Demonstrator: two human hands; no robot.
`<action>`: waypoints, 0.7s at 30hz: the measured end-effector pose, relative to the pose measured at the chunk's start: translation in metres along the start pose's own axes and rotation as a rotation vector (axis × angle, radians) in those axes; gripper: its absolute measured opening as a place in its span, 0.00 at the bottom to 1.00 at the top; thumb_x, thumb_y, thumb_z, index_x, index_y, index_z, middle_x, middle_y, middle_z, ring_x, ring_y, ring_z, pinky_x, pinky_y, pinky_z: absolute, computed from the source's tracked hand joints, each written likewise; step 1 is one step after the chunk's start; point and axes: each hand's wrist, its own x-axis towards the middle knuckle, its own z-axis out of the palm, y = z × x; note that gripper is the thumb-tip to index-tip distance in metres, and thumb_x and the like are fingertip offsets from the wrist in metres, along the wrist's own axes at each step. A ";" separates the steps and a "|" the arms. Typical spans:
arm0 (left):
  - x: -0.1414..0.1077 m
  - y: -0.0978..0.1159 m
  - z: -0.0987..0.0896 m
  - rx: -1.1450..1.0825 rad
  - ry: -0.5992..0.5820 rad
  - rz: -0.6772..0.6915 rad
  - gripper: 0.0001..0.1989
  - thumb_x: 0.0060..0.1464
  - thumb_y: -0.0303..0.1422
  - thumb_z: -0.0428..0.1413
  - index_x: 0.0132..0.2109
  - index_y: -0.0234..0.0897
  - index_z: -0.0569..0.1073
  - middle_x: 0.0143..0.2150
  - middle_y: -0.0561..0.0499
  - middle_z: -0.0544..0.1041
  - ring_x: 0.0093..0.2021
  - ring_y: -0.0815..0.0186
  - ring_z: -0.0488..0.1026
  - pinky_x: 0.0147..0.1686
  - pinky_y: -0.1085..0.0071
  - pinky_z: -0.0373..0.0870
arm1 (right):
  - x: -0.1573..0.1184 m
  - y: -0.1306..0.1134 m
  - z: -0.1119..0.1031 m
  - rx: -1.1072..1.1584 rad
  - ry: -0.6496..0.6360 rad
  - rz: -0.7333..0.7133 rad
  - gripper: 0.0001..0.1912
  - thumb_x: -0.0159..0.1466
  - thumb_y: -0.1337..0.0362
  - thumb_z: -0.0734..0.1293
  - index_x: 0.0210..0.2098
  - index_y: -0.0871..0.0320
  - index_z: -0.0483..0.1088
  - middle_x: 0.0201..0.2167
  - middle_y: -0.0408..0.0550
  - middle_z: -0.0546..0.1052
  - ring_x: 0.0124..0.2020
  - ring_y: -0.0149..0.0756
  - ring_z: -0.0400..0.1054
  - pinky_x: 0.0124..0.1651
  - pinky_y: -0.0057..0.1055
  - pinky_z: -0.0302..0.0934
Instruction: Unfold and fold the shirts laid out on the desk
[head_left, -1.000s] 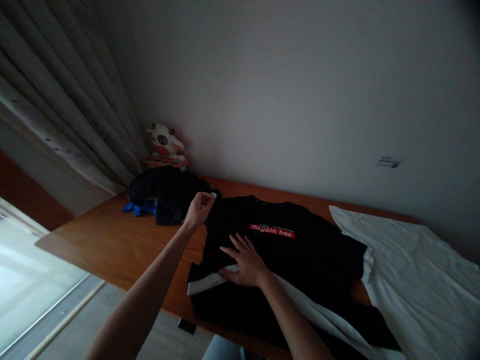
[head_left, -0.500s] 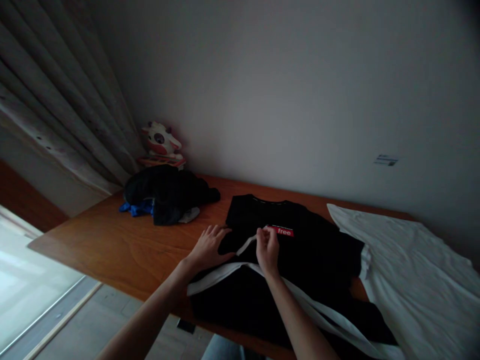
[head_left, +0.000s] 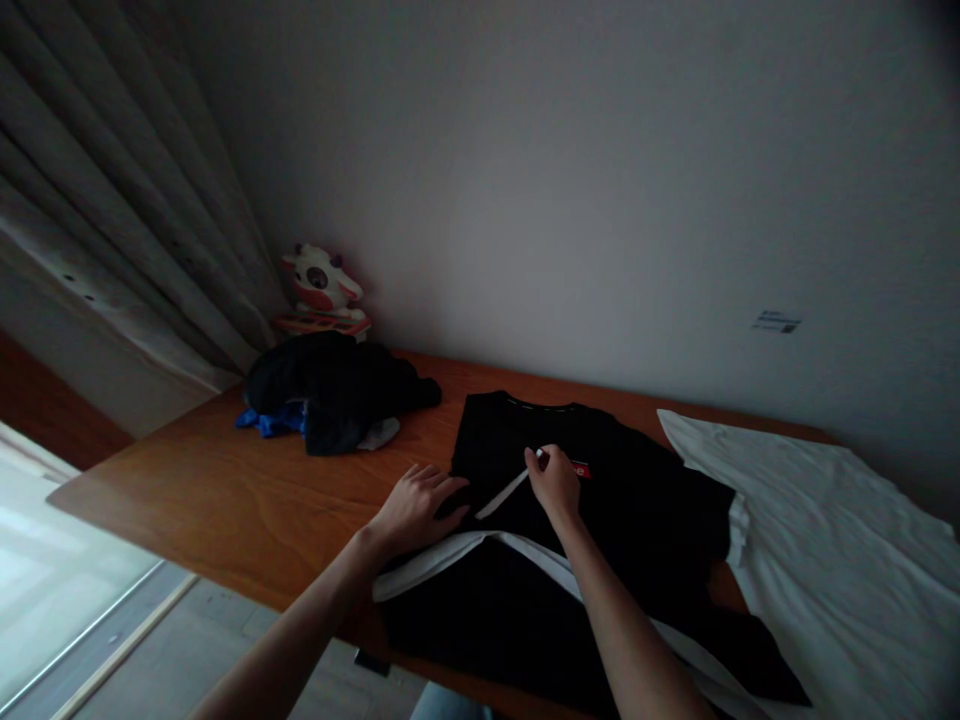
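Observation:
A black T-shirt (head_left: 637, 500) with a red print on its chest lies spread on the wooden table, its collar toward the wall. White bands run across the dark cloth nearer me. My right hand (head_left: 556, 483) pinches the white-edged end of a sleeve over the chest and partly covers the red print. From its fingers the white sleeve edge (head_left: 501, 498) stretches down to the left. My left hand (head_left: 421, 507) rests with spread fingers at the shirt's left side, fingertips on the black cloth.
A white garment (head_left: 840, 540) lies on the right, touching the black shirt's sleeve. On the left sit a dark heap of clothes (head_left: 337, 390) with blue cloth under it and a cow-shaped toy (head_left: 322, 280) behind. The table (head_left: 262, 500) meets the wall at the back.
My right hand has moved right, pulling the white sleeve edge straighter and covering more of the red print. My left hand has stayed nearly in place.

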 end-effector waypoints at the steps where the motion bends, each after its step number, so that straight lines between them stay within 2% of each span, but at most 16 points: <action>1: 0.006 0.001 -0.001 -0.029 0.006 -0.016 0.15 0.66 0.39 0.52 0.54 0.42 0.76 0.42 0.46 0.82 0.45 0.56 0.78 0.49 0.58 0.74 | -0.002 0.001 0.000 0.014 0.007 0.001 0.17 0.69 0.51 0.60 0.42 0.57 0.71 0.37 0.52 0.79 0.40 0.44 0.75 0.41 0.34 0.63; 5: 0.051 -0.007 0.006 -0.089 0.017 -0.067 0.17 0.69 0.36 0.46 0.56 0.39 0.74 0.53 0.44 0.80 0.54 0.58 0.76 0.57 0.60 0.71 | -0.007 0.006 0.002 0.162 0.063 -0.027 0.23 0.67 0.48 0.60 0.53 0.57 0.66 0.36 0.49 0.81 0.37 0.42 0.76 0.38 0.33 0.62; 9: 0.104 -0.029 0.030 -0.001 -0.130 -0.162 0.21 0.70 0.34 0.43 0.64 0.35 0.69 0.66 0.40 0.71 0.67 0.59 0.67 0.66 0.60 0.63 | -0.007 0.012 0.006 0.237 0.071 -0.156 0.22 0.66 0.54 0.61 0.56 0.56 0.66 0.33 0.45 0.79 0.34 0.40 0.75 0.38 0.33 0.63; 11: 0.120 -0.040 0.044 0.038 -0.182 -0.235 0.23 0.70 0.37 0.42 0.65 0.33 0.67 0.69 0.36 0.67 0.69 0.54 0.64 0.67 0.54 0.61 | -0.006 0.015 0.009 0.221 0.077 -0.233 0.19 0.67 0.58 0.60 0.54 0.56 0.69 0.35 0.46 0.79 0.34 0.39 0.74 0.40 0.33 0.64; 14: 0.127 -0.050 0.059 0.082 -0.227 -0.341 0.26 0.70 0.41 0.41 0.68 0.34 0.64 0.72 0.32 0.62 0.72 0.43 0.59 0.65 0.38 0.56 | -0.005 0.016 0.010 0.189 0.147 -0.296 0.15 0.68 0.61 0.58 0.49 0.57 0.72 0.39 0.51 0.77 0.36 0.40 0.72 0.42 0.35 0.66; 16: 0.126 -0.052 0.064 0.116 -0.236 -0.386 0.28 0.70 0.42 0.41 0.70 0.35 0.62 0.74 0.32 0.56 0.73 0.39 0.53 0.65 0.29 0.48 | -0.006 0.013 0.009 0.141 0.224 -0.337 0.14 0.69 0.60 0.60 0.46 0.59 0.74 0.40 0.54 0.75 0.40 0.42 0.70 0.45 0.38 0.66; 19: 0.125 -0.047 0.063 0.163 -0.213 -0.393 0.28 0.69 0.40 0.43 0.70 0.33 0.62 0.75 0.33 0.53 0.75 0.37 0.47 0.67 0.29 0.38 | -0.011 0.005 0.005 0.068 0.281 -0.468 0.13 0.68 0.57 0.65 0.45 0.59 0.75 0.44 0.56 0.73 0.44 0.45 0.68 0.49 0.41 0.64; 21: 0.125 -0.041 0.059 0.186 -0.183 -0.354 0.27 0.68 0.36 0.44 0.69 0.31 0.64 0.75 0.33 0.54 0.75 0.40 0.49 0.70 0.36 0.41 | -0.014 0.001 0.003 0.039 0.226 -0.569 0.10 0.67 0.57 0.67 0.42 0.56 0.76 0.44 0.54 0.73 0.44 0.44 0.68 0.50 0.40 0.63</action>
